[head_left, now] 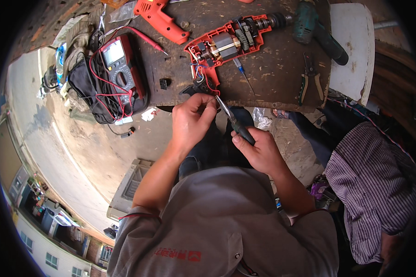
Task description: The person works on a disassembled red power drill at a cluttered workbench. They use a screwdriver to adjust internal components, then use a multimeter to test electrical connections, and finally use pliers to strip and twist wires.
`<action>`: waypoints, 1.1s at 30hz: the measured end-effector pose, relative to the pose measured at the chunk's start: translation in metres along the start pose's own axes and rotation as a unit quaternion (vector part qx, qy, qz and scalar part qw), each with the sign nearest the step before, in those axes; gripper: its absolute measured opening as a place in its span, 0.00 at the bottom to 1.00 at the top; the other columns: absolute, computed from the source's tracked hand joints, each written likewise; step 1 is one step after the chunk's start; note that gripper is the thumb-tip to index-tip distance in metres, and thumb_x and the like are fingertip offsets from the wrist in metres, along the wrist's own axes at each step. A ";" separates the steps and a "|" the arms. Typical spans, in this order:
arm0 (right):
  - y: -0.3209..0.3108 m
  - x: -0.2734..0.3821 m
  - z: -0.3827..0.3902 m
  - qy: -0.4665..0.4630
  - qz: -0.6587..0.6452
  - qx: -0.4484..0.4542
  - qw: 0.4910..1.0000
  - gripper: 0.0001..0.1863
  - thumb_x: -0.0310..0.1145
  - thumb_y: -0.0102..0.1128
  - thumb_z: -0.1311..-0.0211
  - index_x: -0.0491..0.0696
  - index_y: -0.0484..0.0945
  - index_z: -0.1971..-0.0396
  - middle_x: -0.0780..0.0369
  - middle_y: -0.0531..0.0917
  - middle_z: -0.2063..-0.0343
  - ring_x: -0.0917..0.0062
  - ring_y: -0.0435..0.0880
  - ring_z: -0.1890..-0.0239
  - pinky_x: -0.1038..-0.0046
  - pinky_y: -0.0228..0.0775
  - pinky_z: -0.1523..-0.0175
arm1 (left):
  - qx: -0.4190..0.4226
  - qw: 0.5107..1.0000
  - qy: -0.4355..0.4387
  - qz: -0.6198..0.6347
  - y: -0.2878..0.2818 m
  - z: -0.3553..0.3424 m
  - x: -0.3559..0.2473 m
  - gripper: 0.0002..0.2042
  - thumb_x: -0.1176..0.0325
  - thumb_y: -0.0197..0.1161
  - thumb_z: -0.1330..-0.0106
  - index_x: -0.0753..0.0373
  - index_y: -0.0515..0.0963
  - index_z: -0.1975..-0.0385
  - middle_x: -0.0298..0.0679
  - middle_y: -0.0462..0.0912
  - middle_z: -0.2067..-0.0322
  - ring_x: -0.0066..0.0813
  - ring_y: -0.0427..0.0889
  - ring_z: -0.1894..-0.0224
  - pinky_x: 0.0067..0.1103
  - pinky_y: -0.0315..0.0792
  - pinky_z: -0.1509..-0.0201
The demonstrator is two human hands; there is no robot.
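Observation:
My left hand (193,121) is closed at the table's near edge, thumb and fingertips pinched on a thin red wire (211,87) from the opened drill. My right hand (260,150) grips the dark handle of what look like pliers (229,115), their narrow metal tip touching or very near the wire at my left fingertips. The drill (224,46) lies in its orange half-shell, with motor, gears and chuck bare. Its black trigger switch (196,87) hangs out by the handle, just beyond my left hand. The wire's end is too small to make out.
On the worn wooden table (272,78) lie a multimeter (120,69), its red probe (155,45), an orange shell half (159,21), a blue screwdriver (241,71), cutters (312,81) and a green power tool (312,30). A person in a striped shirt (374,166) is at my right.

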State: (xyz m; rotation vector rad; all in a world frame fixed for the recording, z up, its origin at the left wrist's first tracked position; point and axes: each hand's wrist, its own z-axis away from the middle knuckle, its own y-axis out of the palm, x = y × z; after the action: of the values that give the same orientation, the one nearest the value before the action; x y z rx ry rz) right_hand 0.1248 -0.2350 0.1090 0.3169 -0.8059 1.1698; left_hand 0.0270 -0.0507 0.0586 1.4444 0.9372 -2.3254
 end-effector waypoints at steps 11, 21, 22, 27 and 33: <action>0.003 0.004 -0.002 -0.033 0.067 -0.028 0.997 0.15 0.39 0.64 0.28 0.41 0.80 0.64 0.60 0.80 0.77 0.77 0.77 0.72 0.70 0.71 0.63 | 0.001 0.985 0.129 -0.116 -0.005 -0.001 0.002 0.04 0.75 0.68 0.38 0.65 0.84 0.65 0.44 0.87 0.73 0.33 0.88 0.72 0.24 0.80 0.66; 0.011 0.009 -0.002 -0.028 0.062 -0.028 0.997 0.19 0.42 0.63 0.30 0.39 0.74 0.70 0.45 0.79 0.73 0.46 0.81 0.68 0.54 0.69 0.65 | 0.002 0.981 0.141 -0.132 -0.005 -0.002 0.000 0.05 0.75 0.68 0.39 0.65 0.84 0.65 0.45 0.87 0.71 0.38 0.88 0.72 0.27 0.80 0.66; 0.012 0.010 -0.002 -0.029 0.064 -0.031 0.997 0.19 0.41 0.63 0.30 0.39 0.74 0.70 0.45 0.79 0.73 0.46 0.81 0.68 0.54 0.70 0.64 | -0.001 0.981 0.145 -0.132 -0.005 -0.002 0.000 0.05 0.75 0.68 0.39 0.65 0.84 0.65 0.45 0.87 0.71 0.38 0.88 0.72 0.27 0.80 0.66; 0.015 0.014 -0.001 -0.031 0.067 -0.041 0.996 0.17 0.39 0.63 0.30 0.39 0.74 0.69 0.47 0.79 0.73 0.46 0.81 0.69 0.54 0.70 0.65 | -0.023 0.976 0.173 -0.132 -0.001 -0.003 0.006 0.05 0.70 0.70 0.41 0.59 0.84 0.66 0.42 0.86 0.73 0.42 0.86 0.74 0.32 0.79 0.70; 0.013 0.004 -0.003 -0.042 0.040 -0.030 0.998 0.13 0.37 0.62 0.28 0.40 0.79 0.60 0.57 0.81 0.74 0.69 0.77 0.72 0.66 0.71 0.64 | -0.012 0.987 0.124 -0.102 0.000 -0.002 0.002 0.04 0.74 0.67 0.36 0.66 0.84 0.65 0.43 0.87 0.72 0.33 0.88 0.72 0.26 0.79 0.67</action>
State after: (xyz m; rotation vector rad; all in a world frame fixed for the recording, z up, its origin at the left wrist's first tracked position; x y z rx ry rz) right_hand 0.1148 -0.2256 0.1074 0.2875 -0.9338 1.2103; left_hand 0.0273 -0.0491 0.0564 1.7318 1.2276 -2.2962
